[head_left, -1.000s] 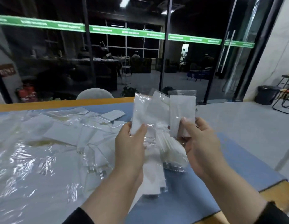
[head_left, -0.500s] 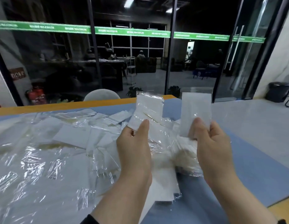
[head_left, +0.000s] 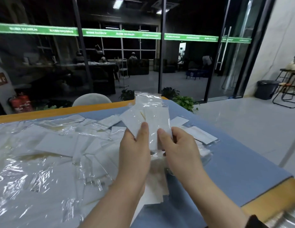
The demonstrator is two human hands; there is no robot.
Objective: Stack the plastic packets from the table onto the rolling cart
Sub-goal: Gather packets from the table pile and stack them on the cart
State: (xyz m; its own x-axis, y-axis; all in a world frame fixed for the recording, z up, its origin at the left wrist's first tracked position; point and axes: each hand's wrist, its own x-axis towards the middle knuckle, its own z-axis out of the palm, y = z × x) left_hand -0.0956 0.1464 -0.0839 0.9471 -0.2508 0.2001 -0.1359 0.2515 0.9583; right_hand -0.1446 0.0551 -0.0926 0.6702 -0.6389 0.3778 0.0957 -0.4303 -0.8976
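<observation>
Together, both hands [head_left: 135, 150] [head_left: 179, 148] pinch packets [head_left: 153, 116] (white inserts, apparently) — raised.

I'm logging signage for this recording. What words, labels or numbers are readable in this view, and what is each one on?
Green band across the glass wall: white lettering repeats along it, too blurred to read.
Brown plaque at the left edge: pale characters, unreadable.
Red fire extinguisher: label too small to read.
Clear plastic packets with white inserts held in both hands: no print visible.
</observation>
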